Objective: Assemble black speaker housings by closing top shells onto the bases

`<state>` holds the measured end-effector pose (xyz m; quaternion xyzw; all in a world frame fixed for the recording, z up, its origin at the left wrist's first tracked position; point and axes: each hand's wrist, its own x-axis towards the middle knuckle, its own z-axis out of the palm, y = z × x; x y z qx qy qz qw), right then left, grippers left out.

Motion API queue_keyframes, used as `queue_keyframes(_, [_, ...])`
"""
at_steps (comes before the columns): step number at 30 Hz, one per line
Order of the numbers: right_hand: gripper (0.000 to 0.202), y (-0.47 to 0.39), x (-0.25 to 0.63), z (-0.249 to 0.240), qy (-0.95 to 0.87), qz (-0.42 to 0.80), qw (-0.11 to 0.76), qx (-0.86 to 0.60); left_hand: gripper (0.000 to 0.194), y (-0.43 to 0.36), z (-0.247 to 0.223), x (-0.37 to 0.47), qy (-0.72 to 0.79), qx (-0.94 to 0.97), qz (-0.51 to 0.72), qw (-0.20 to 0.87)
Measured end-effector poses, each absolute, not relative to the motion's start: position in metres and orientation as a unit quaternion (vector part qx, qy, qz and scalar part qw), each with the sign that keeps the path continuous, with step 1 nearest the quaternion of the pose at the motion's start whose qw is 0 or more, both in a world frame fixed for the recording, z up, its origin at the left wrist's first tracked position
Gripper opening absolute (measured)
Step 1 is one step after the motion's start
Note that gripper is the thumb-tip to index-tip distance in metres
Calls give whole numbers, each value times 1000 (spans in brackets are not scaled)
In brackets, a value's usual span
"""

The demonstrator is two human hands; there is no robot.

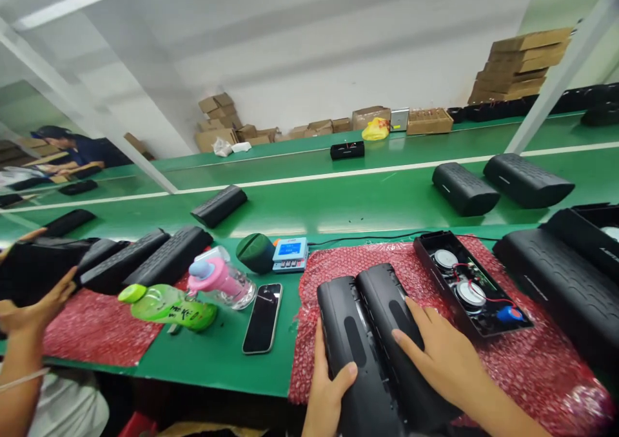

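Note:
Two long black speaker shells lie side by side in front of me, close together, each with an oval recess on its face. Around the outer side of the left shell wraps my left hand, its thumb on top. Over the right shell lies my right hand, fingers and thumb gripping its upper face. Just right of them an open speaker housing shows two round white drivers, red wires and a blue cylindrical part. Pink bubble wrap is spread underneath. The lower ends of the shells leave the frame.
Left of the wrap are a phone, a green bottle, a pink-lidded bottle, a blue-screened meter and a dark green round object. A co-worker's hands hold a black housing. More speakers stand behind.

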<state>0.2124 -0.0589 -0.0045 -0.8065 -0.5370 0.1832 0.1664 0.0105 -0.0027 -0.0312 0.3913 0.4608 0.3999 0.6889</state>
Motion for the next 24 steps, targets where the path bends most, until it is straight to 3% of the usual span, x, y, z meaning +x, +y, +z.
queue_keyframes(4, [64,-56,235,-18,-522,298,307,-738,88,5,-42,0,477,450,354,666])
queue_keyframes(8, [97,-46,247,-28,-406,497,436,-631,95,11,-42,0,472,412,382,680])
queue_keyframes(11, [107,-40,249,-25,-313,635,460,-536,101,13,-32,7,479,382,396,684])
queue_keyframes(16, [111,-40,244,-23,-311,645,492,-495,109,12,-19,17,491,343,379,705])
queue_keyframes(24, [94,-46,235,-29,-288,623,530,-498,108,11,-23,18,517,369,366,680])
